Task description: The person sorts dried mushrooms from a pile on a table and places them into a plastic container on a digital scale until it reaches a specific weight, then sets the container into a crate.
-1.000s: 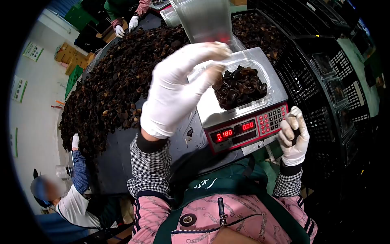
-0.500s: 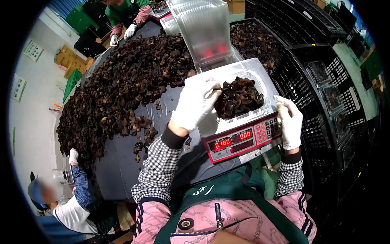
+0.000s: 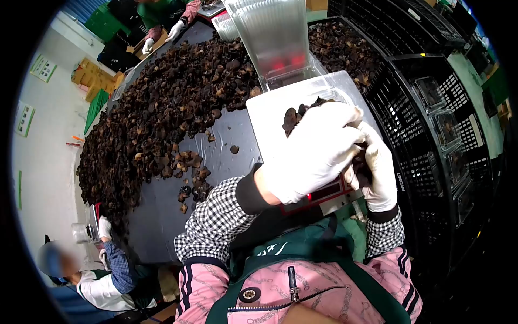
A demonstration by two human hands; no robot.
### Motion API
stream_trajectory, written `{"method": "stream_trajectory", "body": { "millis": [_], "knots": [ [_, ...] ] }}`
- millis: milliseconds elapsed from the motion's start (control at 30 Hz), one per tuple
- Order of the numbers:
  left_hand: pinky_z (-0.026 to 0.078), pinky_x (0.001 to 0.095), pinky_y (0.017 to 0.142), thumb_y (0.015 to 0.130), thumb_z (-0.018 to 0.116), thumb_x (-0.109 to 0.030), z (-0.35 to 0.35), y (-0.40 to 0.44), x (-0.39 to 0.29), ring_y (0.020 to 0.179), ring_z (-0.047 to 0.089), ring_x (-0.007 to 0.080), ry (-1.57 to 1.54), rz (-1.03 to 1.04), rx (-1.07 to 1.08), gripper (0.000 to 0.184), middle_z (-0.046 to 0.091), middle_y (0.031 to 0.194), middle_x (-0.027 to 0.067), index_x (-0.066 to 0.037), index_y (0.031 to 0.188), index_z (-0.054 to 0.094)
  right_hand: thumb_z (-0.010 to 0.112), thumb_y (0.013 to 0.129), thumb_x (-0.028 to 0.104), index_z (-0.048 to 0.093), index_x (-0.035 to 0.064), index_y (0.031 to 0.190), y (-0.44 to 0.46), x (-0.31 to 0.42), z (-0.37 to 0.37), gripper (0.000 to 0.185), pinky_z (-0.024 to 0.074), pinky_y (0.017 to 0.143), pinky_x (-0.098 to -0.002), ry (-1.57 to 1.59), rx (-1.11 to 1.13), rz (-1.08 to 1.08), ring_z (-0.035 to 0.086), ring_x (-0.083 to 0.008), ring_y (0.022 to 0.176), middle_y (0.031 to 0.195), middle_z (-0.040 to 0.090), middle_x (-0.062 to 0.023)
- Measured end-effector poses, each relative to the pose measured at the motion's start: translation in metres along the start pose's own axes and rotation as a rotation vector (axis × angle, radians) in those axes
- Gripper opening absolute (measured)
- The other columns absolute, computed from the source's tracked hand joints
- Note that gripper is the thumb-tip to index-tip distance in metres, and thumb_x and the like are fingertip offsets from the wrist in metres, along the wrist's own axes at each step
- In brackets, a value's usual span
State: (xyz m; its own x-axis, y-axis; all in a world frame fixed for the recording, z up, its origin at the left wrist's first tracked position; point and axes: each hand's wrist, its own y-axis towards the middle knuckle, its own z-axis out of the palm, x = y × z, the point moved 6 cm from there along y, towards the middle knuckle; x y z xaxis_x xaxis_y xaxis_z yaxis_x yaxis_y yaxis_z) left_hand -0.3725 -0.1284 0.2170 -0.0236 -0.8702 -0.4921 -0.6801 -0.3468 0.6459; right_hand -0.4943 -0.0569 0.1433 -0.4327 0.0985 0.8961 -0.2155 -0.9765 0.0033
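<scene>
My left hand (image 3: pixel 318 151), in a white glove, reaches across the scale (image 3: pixel 270 116) and covers most of the clear tray and the display. Its fingers are bent toward my right hand; what they hold, if anything, is hidden. Dark fungus pieces (image 3: pixel 291 120) show in the tray beyond it. My right hand (image 3: pixel 380 173), also gloved, is curled round dark fungus pieces at the scale's right front corner. The two hands are close together, and their fingertips overlap in this view.
A large heap of dark fungus (image 3: pixel 162 108) covers the table's left and back. Stacked clear trays (image 3: pixel 272 38) stand behind the scale. Black crates (image 3: pixel 410 113) line the right side, holding filled trays. One co-worker (image 3: pixel 102 286) sits at left; another (image 3: pixel 162 19) works at the back.
My left hand has moved right, over the tray to my right hand, hiding the display. My right hand has turned inward and dark pieces now show in it. The left co-worker's arm has shifted.
</scene>
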Motion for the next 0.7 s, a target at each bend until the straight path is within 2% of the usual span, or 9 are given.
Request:
{"method": "stream_trajectory", "body": {
  "millis": [67,100,167,233,300,367,467,633,700],
  "knots": [
    [0.054,0.0365,0.090,0.082,0.071,-0.002,-0.009,0.004,0.000,0.106,0.067,0.0276,-0.049,-0.009,-0.010,0.030,0.068,0.114,0.0128,-0.005,0.112,0.069,0.064,0.101,0.026,0.061,-0.0016,0.124,0.003,-0.001,-0.012,0.036,0.0399,0.039,-0.0173,0.093,-0.048,0.050,0.063,-0.0088,0.058,0.087,0.071,-0.0102],
    [0.053,0.0360,0.092,0.084,0.070,-0.002,-0.017,0.005,0.010,0.110,0.066,0.0253,-0.156,-0.049,-0.028,0.031,0.069,0.117,0.0127,-0.005,0.114,0.069,0.063,0.101,0.020,0.064,-0.0026,0.116,0.009,0.008,-0.011,0.027,0.0393,0.039,-0.0171,0.129,-0.043,-0.045,0.062,-0.0086,0.057,0.089,0.071,-0.0100],
    [0.052,0.0330,0.099,0.091,0.066,-0.002,-0.047,-0.003,0.041,0.110,0.067,0.0186,-0.182,-0.271,-0.131,0.031,0.070,0.121,0.0084,-0.002,0.122,0.069,0.061,0.101,0.014,0.066,-0.0025,0.113,0.010,0.017,-0.040,0.021,0.0383,0.039,-0.0164,-0.019,-0.222,-0.112,0.061,-0.0079,0.057,0.092,0.072,-0.0095],
    [0.054,0.0309,0.093,0.094,0.069,-0.012,-0.067,-0.016,0.102,0.103,0.069,0.0170,0.049,-0.478,-0.202,0.026,0.072,0.117,0.0103,-0.003,0.118,0.071,0.057,0.101,0.007,0.067,-0.0019,0.115,0.014,0.024,-0.066,0.019,0.0369,0.043,-0.0152,-0.226,-0.428,-0.135,0.057,-0.0041,0.058,0.095,0.071,-0.0049],
    [0.055,0.0355,0.088,0.097,0.066,-0.029,-0.079,-0.038,0.158,0.101,0.071,0.0265,0.531,-0.470,-0.130,0.031,0.073,0.106,0.0158,-0.003,0.113,0.073,0.058,0.100,0.009,0.070,0.0000,0.115,0.019,0.024,-0.079,0.020,0.0351,0.047,-0.0160,-0.406,-0.403,-0.194,0.050,-0.0015,0.056,0.086,0.067,0.0002],
    [0.055,0.0389,0.085,0.096,0.064,-0.043,-0.075,-0.053,0.198,0.096,0.072,0.0316,0.519,-0.675,-0.082,0.044,0.074,0.100,0.0166,-0.001,0.108,0.075,0.061,0.100,0.011,0.073,0.0027,0.113,0.023,0.015,-0.085,0.020,0.0339,0.050,-0.0168,-0.584,-0.358,-0.034,0.046,-0.0003,0.055,0.076,0.062,0.0036],
    [0.054,0.0404,0.086,0.093,0.063,-0.056,-0.058,-0.057,0.222,0.096,0.071,0.0346,0.619,-0.706,-0.092,0.058,0.073,0.101,0.0190,0.000,0.105,0.076,0.064,0.098,0.013,0.074,0.0003,0.103,0.026,0.003,-0.080,0.017,0.0359,0.053,-0.0197,-0.756,-0.259,-0.045,0.047,-0.0014,0.058,0.072,0.060,0.0036],
    [0.054,0.0398,0.092,0.087,0.064,-0.061,-0.046,-0.041,0.232,0.100,0.072,0.0327,0.565,-0.969,0.065,0.062,0.075,0.105,0.0170,-0.004,0.109,0.077,0.065,0.096,0.012,0.071,-0.0020,0.094,0.023,-0.002,-0.071,0.015,0.0376,0.056,-0.0212,-0.776,-0.216,0.021,0.049,-0.0023,0.061,0.068,0.059,0.0030],
    [0.054,0.0381,0.093,0.085,0.068,-0.052,-0.045,-0.039,0.238,0.102,0.071,0.0316,0.545,-0.964,0.065,0.054,0.075,0.109,0.0164,-0.008,0.116,0.075,0.064,0.096,0.012,0.071,-0.0002,0.093,0.019,-0.004,-0.070,0.014,0.0359,0.051,-0.0204,-0.752,-0.210,0.055,0.048,-0.0016,0.056,0.066,0.059,0.0039]
  ]
}}
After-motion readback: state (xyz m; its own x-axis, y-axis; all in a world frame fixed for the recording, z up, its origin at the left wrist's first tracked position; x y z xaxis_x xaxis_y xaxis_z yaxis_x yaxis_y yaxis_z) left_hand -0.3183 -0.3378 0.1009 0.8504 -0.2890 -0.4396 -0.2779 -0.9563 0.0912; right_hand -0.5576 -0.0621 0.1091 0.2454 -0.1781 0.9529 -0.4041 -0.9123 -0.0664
